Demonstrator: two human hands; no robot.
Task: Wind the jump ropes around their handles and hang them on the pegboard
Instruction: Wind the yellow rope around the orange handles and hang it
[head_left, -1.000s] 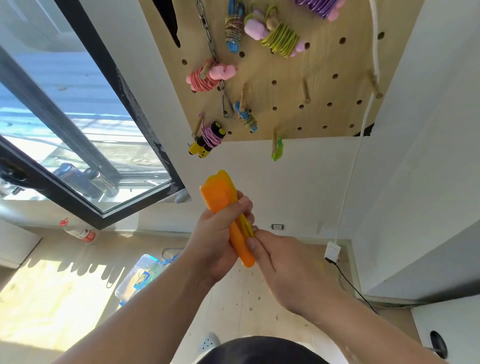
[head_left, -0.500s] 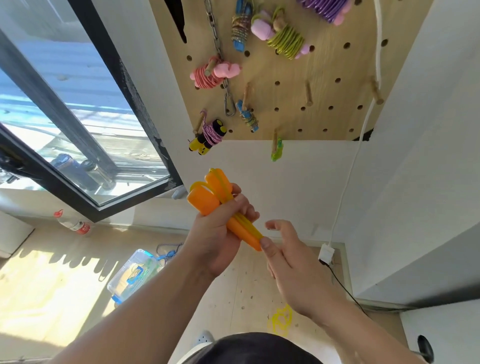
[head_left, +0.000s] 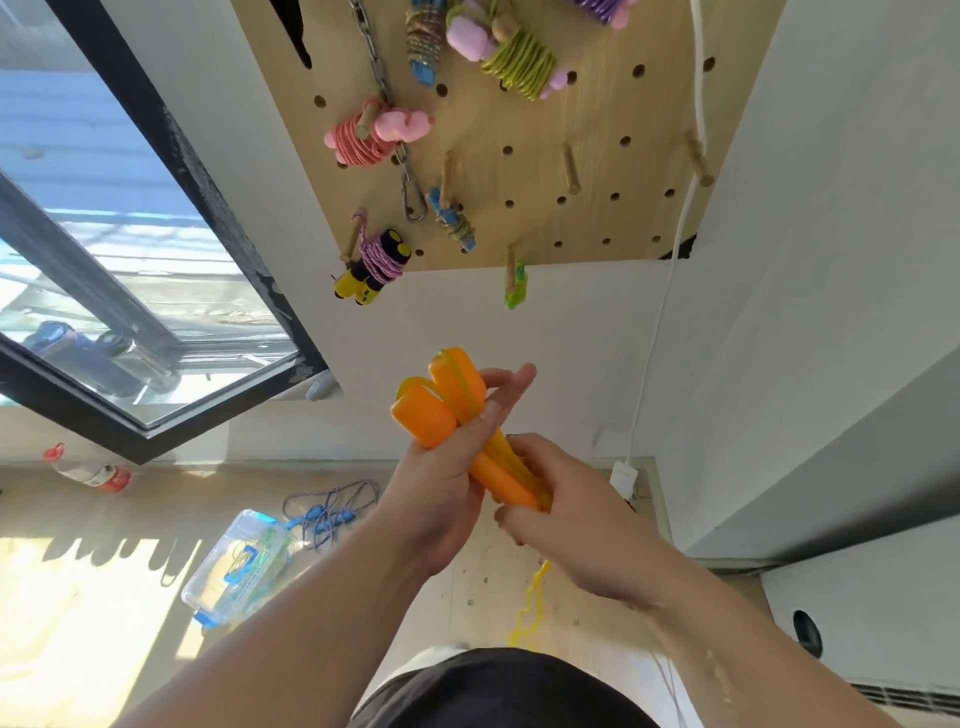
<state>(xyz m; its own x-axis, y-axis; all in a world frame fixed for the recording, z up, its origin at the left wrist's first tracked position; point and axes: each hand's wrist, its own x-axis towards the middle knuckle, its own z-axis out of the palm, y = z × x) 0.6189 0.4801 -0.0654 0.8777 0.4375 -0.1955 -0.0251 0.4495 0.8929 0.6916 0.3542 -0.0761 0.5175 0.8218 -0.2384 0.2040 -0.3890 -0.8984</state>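
Observation:
Two orange jump-rope handles (head_left: 441, 410) lie side by side in my left hand (head_left: 441, 493), which grips them around the middle, thick ends pointing up at the wall. A yellow rope (head_left: 532, 608) runs along the handles and trails down to the floor. My right hand (head_left: 566, 514) grips the rope at the handles' thin lower ends. Above hangs the wooden pegboard (head_left: 597, 197), with several wound ropes on its pegs: a pink one (head_left: 374, 135), a black-and-yellow one (head_left: 374, 265), a blue one (head_left: 452, 218) and a green-pink one (head_left: 511, 57).
Bare pegs (head_left: 571, 169) stick out on the pegboard's right half. A blue jump rope (head_left: 327, 512) and a clear plastic box (head_left: 236, 571) lie on the floor at left. An open window (head_left: 130, 312) is at left; a white cable (head_left: 670, 270) hangs down the wall.
My right hand came back onto the handles' lower ends after swinging away half a second ago. The handles tipped slightly so both thick ends show. The view dropped a little.

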